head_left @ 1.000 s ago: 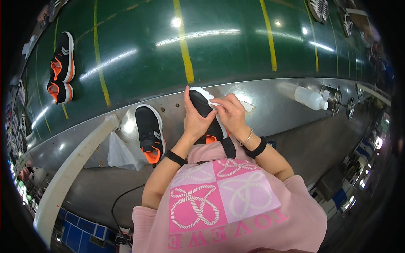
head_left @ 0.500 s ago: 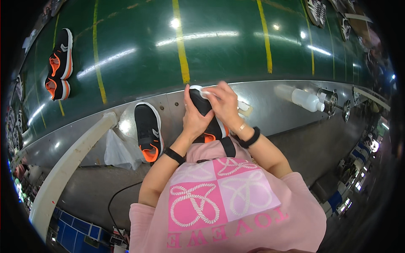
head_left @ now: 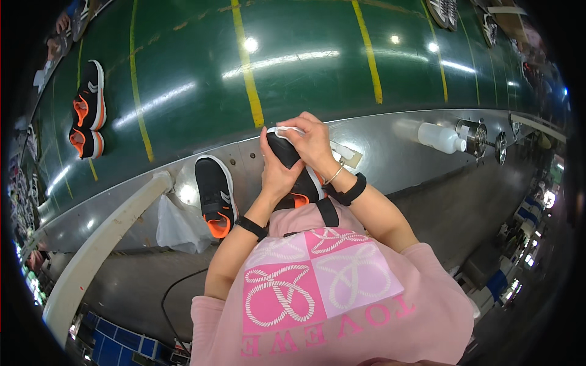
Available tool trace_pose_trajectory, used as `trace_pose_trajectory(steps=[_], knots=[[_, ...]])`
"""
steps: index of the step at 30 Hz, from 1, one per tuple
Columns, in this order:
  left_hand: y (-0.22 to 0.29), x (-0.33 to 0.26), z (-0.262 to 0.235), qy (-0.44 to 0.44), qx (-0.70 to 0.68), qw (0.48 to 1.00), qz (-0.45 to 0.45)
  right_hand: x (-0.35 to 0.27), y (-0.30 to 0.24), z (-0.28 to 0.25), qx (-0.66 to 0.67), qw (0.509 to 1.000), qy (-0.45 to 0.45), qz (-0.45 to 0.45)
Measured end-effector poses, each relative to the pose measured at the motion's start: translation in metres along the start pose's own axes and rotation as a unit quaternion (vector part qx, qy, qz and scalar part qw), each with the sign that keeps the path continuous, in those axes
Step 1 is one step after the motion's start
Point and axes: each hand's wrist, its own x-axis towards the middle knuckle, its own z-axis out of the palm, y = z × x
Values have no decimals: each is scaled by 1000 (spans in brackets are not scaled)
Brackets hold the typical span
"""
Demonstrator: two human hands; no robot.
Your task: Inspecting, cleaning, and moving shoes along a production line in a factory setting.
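A black sneaker (head_left: 281, 150) with a white sole edge and orange lining is gripped by my left hand (head_left: 278, 177), toe pointing away from me. My right hand (head_left: 314, 145) pinches a small white cloth (head_left: 291, 129) against the sole edge at the toe. My hands hide part of the shoe; its orange collar shows below them, close to my body. To the left, a matching sneaker (head_left: 213, 190) lies on the metal ledge (head_left: 247, 160), untouched.
Beyond the ledge runs a green belt (head_left: 189, 73) with yellow lines, carrying a pair of black-orange sneakers (head_left: 90, 110) at the left. A white bottle (head_left: 441, 138) lies at the right. A pale curved bar (head_left: 104, 244) and a plastic bag (head_left: 179, 226) are at the left.
My right hand and the cloth have shifted slightly left along the toe edge. The sneakers at the left of the belt appear nearer; the view has also shifted a little.
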Motion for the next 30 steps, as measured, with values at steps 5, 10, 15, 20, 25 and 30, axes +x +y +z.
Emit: trace_pose_trajectory(steps=[5,10,15,20,25,30], knots=[[-2,1,-3,-5,29,999,27,-29,4,-18,32,999,29,32],[5,1,-7,-31,-104,994,-14,-59,30,-48,136,965,-77,209],[26,-14,-43,-64,-310,942,-115,-72,46,-65,293,925,-23,242],[50,-22,-63,-136,-394,907,-55,-75,43,-90,223,948,91,206],[62,-26,-71,-166,-405,898,-49,-84,31,-128,-36,985,157,67],[72,-33,-75,-174,-414,893,-40,-93,31,-158,-130,973,187,33]])
